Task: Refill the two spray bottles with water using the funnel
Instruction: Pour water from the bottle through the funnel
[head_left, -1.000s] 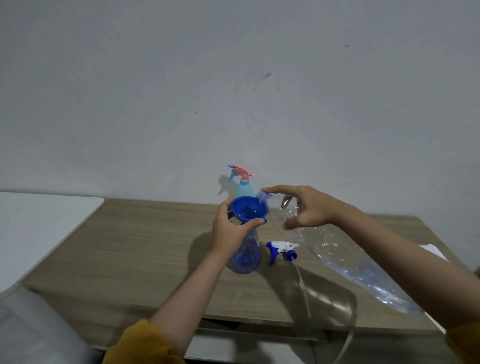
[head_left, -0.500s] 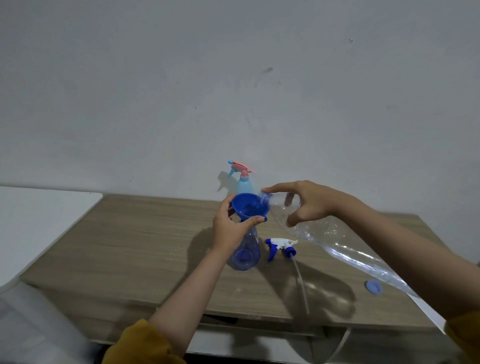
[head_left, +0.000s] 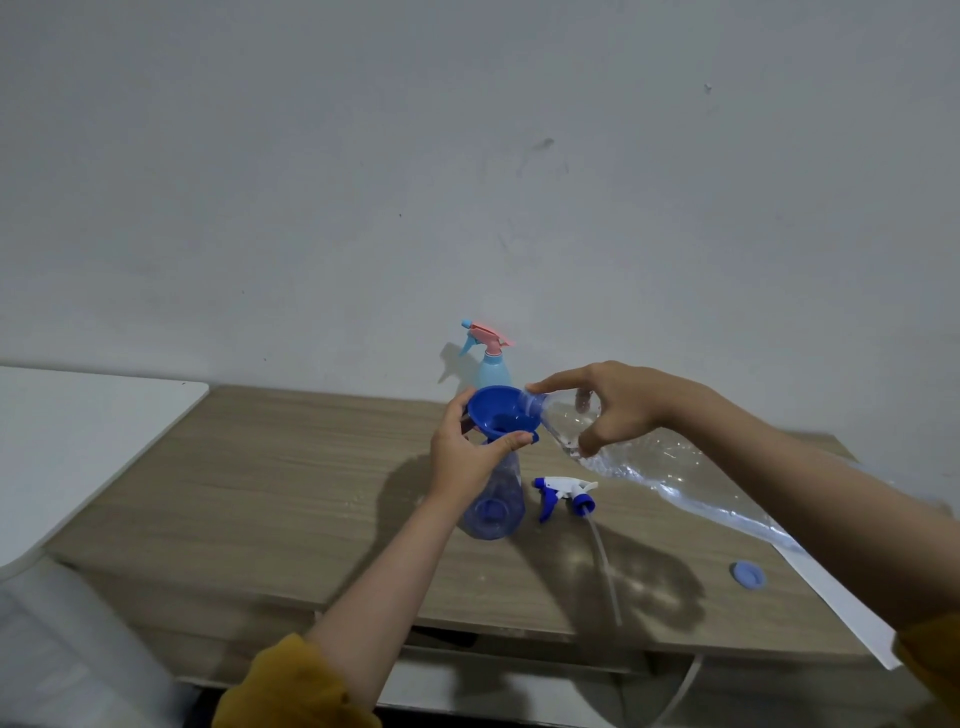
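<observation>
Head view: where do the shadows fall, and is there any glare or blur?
Head view: hands and clear water bottle cast a dark shadow on the table toward the camera, with bright refracted patches inside; the pale blue spray bottle shadows the wall leftward; bottom-left corner is blurred.

funnel (head_left: 497, 415) in bottle (head_left: 493, 506) under left hand (head_left: 470, 457) | sprayer head (head_left: 566, 493) right of grip | second spray bottle (head_left: 491, 358) behind

Long brown wooden table (head_left: 249, 499), plain gray wall (head_left: 363, 182) behind it with a few small dark marks, white tabletop (head_left: 78, 431) on the left, white strip (head_left: 841, 608) on the table's right edge
</observation>
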